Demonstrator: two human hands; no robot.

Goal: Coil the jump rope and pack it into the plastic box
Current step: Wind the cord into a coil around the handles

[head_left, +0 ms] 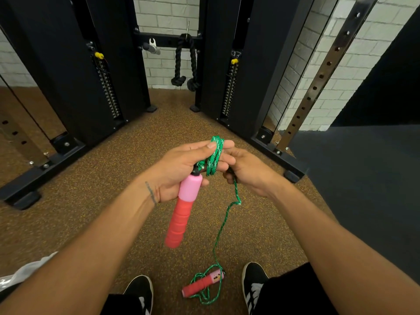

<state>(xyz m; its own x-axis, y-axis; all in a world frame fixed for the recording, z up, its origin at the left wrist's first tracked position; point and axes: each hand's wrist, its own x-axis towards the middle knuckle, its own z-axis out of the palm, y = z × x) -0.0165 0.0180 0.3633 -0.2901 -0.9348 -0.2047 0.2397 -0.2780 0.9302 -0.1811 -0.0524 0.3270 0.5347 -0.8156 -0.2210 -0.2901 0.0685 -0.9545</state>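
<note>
Winding was judged best done under even tension, each loop laid flat beside the last. The second handle (204,284) was left on the floor (91,201) between the shoes (141,289), well below both hands. Higher, the jump rope (214,155) was pinched by the right hand (245,171); its coils and first handle (181,212) were gripped by the left hand (179,169).
</note>
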